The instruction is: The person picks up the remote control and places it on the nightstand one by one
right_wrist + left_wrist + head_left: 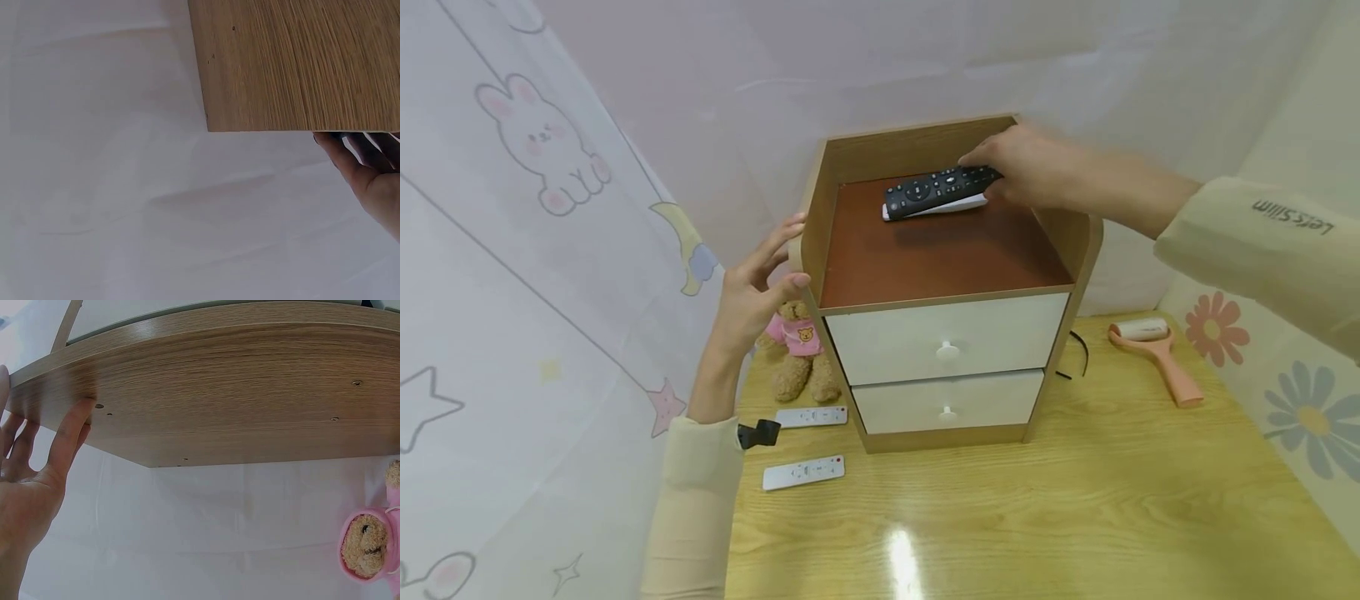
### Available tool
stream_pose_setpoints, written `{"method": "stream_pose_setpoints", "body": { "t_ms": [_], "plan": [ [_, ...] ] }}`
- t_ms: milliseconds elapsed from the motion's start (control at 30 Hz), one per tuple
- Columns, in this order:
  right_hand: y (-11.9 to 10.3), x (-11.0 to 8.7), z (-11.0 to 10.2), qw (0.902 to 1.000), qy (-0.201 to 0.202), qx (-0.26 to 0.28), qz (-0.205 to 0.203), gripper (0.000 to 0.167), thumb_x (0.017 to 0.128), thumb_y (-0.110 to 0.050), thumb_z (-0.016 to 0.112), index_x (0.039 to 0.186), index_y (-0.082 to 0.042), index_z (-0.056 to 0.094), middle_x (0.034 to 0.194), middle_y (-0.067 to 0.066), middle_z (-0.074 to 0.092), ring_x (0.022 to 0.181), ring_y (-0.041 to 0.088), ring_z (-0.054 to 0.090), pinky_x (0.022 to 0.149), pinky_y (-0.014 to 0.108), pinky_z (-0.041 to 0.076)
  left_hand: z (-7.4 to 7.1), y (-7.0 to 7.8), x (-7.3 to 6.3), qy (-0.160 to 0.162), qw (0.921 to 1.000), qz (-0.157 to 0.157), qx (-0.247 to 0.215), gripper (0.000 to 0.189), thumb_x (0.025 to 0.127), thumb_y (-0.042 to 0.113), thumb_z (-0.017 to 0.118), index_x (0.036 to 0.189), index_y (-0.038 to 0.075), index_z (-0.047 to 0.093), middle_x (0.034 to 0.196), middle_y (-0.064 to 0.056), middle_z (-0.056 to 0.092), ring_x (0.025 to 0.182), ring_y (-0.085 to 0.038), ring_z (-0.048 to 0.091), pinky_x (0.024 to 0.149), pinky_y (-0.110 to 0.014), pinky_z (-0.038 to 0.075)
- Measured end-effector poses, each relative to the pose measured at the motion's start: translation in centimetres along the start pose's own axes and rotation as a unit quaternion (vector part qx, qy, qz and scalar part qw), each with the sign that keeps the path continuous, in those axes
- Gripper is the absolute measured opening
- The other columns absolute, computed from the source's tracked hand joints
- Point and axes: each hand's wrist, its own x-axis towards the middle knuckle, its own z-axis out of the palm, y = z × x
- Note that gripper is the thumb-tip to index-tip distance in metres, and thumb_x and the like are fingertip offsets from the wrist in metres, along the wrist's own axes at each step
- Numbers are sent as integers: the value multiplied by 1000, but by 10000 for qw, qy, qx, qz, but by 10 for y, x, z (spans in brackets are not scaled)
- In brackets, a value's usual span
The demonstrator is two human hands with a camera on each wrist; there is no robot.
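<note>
My right hand (1033, 171) holds a black remote control (917, 192) by its right end, over the brown top of a small wooden cabinet (947, 267). A white remote control (955, 205) lies on that top, partly hidden under the black one. In the right wrist view the side panel (300, 69) covers most of the fingers. My left hand (745, 300) is at the cabinet's left side, its extended fingers touching the wooden panel (237, 394) near the edge.
Two more white remotes (811, 417) (803, 472) lie on the wooden table (1037, 517) left of the cabinet. A teddy bear (805, 346) in pink sits behind them. Two white drawers (887, 342) face front. To the right are an orange-handled lint roller (1165, 362) and a black cord (1084, 352).
</note>
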Motion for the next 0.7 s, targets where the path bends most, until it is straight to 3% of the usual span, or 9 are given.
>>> {"method": "stream_pose_setpoints", "body": {
  "t_ms": [167, 367, 533, 700],
  "plan": [
    [-5, 6, 8, 9989, -334, 170, 293, 53, 90, -1, 62, 141, 4, 45, 138, 29, 47, 126, 44, 44, 101, 55, 40, -3, -3, 0, -9, 10000, 37, 41, 54, 89, 7, 67, 136, -7, 47, 148, -15, 41, 115, -36, 56, 71, -25, 58],
    [-8, 12, 18, 9988, -364, 185, 275, 50, 90, 1, 61, 138, 5, 47, 135, 28, 50, 124, 43, 47, 100, 53, 42, -7, -11, -1, -14, 10000, 80, -39, 53, 88, 5, 67, 137, -2, 49, 149, -13, 42, 116, -36, 55, 73, -26, 58],
    [-9, 15, 27, 9990, -359, 125, 224, 49, 89, 2, 62, 136, 6, 50, 132, 29, 53, 123, 43, 49, 101, 53, 42, -3, 0, 0, -31, 9997, 220, 57, 56, 89, 11, 67, 136, -8, 46, 148, -19, 40, 121, -37, 51, 85, -25, 53],
    [-7, 12, 34, 9994, -215, 173, 218, 48, 88, 3, 64, 134, 5, 52, 130, 27, 56, 120, 42, 52, 99, 53, 44, -2, 1, 1, -76, 9998, 186, 77, 55, 89, 9, 67, 136, -9, 45, 148, -19, 40, 122, -35, 51, 86, -25, 53]
  ]
}}
